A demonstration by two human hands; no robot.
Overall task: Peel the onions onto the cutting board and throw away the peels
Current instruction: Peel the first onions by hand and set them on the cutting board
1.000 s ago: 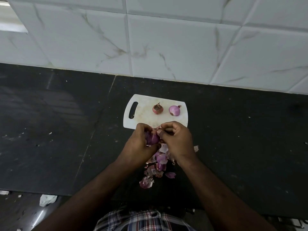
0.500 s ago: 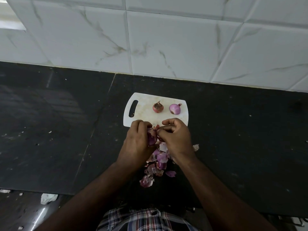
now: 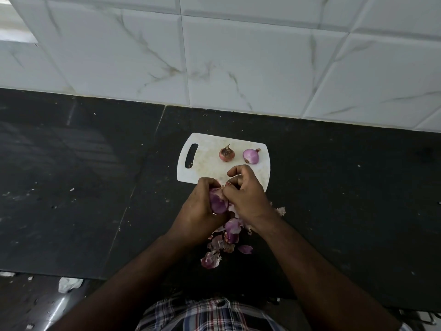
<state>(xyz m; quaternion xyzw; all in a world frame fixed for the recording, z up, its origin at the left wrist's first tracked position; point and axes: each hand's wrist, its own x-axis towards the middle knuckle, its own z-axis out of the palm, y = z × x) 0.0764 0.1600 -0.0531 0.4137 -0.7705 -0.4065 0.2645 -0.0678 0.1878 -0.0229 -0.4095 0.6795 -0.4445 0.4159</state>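
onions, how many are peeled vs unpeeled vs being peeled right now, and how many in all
Peeled, on the board: 1
Unpeeled, on the board: 1
Being peeled, in the left hand, right hand pulling skin: 1
Total: 3 onions

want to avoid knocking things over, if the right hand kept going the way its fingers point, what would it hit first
Likely the onion gripped in the left hand: the right hand pinches its skin, fingers curled toward it.
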